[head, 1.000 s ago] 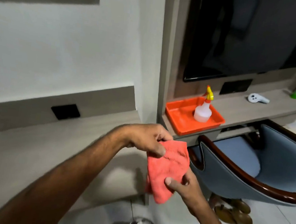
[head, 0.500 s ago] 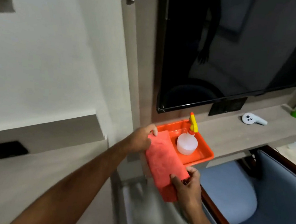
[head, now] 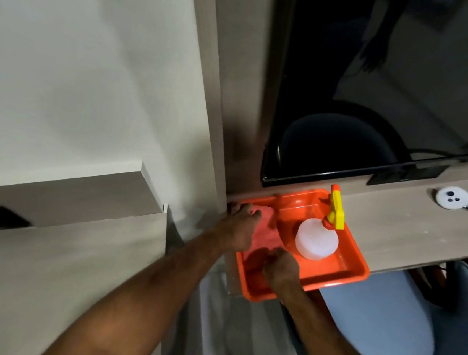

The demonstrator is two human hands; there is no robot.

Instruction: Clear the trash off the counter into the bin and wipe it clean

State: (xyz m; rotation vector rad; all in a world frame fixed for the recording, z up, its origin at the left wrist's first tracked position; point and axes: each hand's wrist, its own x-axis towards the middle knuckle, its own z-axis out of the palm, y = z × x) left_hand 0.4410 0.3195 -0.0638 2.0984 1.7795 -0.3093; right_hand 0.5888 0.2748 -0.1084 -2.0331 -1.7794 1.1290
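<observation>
Left hand (head: pixel 240 227) pinches the cloth (head: pixel 268 234) at its far end and the right hand (head: pixel 281 269) curls onto the near end, with the cloth lying in the orange tray (head: pixel 341 272) beside the spray bottle (head: pixel 317 239). Looks like put-away time, so next is just letting go. The tray sits on a wooden counter (head: pixel 395 229) under a TV (head: pixel 380 91), with a blue chair (head: pixel 385 323) below.

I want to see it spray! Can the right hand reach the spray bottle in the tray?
Probably yes. The right hand sits in the orange tray right beside the spray bottle, nothing between them, though it seems to hold the cloth.
</observation>
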